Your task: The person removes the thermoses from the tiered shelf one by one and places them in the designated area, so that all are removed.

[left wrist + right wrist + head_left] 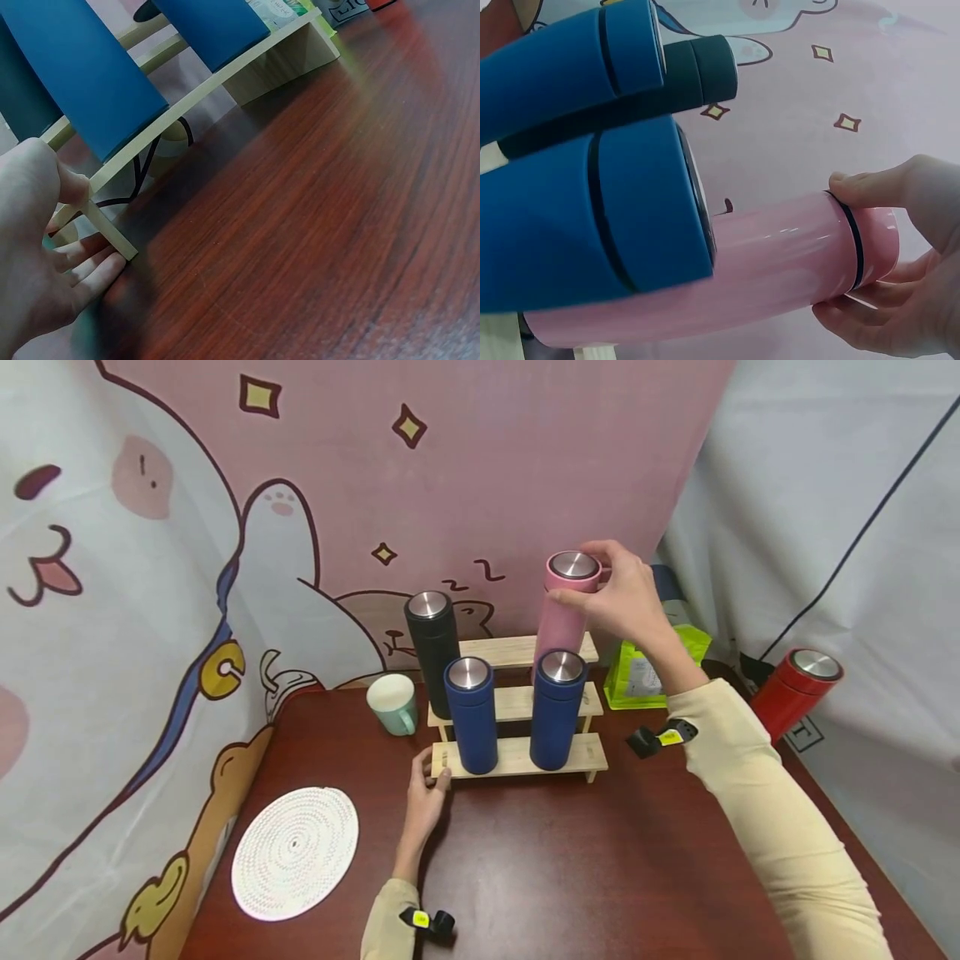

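Observation:
My right hand (626, 595) grips a pink thermos (562, 614) around its top, just below and beside the steel lid. In the right wrist view the thumb and fingers wrap the pink thermos (780, 262) from both sides. The thermos stands behind a blue thermos (557, 714), which hides its base. My left hand (425, 797) pinches the left end of the lowest step of a wooden tiered rack (513, 758), thumb on top and fingers below. A second blue thermos (472, 718) stands on that step. Behind it a black thermos (435, 647) stands on the middle step.
A mint mug (393, 706) stands left of the rack, and a round white woven mat (296, 856) lies at front left. To the right are a green-yellow bag (637, 681) and a tilted red thermos (797, 693). A patterned cloth hangs behind.

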{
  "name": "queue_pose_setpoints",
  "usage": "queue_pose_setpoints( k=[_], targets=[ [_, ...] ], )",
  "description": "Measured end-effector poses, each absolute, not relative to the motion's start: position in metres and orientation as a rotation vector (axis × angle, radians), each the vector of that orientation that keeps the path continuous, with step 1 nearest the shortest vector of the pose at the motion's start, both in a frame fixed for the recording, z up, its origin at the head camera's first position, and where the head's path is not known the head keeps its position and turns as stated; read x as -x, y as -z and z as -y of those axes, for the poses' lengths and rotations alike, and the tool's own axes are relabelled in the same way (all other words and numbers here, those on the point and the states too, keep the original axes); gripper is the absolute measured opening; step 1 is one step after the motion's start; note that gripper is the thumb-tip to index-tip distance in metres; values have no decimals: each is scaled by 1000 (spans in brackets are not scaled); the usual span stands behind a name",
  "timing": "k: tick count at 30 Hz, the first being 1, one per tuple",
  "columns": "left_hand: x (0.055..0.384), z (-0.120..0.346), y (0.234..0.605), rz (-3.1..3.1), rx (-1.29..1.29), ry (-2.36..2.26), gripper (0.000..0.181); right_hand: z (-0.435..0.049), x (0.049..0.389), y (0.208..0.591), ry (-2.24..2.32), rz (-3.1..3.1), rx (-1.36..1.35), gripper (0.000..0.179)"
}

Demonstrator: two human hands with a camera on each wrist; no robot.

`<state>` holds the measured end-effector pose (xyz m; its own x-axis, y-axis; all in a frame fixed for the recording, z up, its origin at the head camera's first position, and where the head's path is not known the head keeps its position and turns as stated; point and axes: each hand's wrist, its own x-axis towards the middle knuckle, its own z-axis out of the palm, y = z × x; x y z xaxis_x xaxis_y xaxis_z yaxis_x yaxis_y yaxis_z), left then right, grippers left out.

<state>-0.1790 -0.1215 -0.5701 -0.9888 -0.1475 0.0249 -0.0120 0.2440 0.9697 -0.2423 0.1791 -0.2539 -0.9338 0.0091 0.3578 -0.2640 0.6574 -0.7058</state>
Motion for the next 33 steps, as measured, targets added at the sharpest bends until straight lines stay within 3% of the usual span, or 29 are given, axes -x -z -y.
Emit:
queue_pose_setpoints(
  k=[33],
  targets=[
    [178,122,570,2411,-150,1861,53,-289,214,292,-1207,2399,165,72]
  ],
)
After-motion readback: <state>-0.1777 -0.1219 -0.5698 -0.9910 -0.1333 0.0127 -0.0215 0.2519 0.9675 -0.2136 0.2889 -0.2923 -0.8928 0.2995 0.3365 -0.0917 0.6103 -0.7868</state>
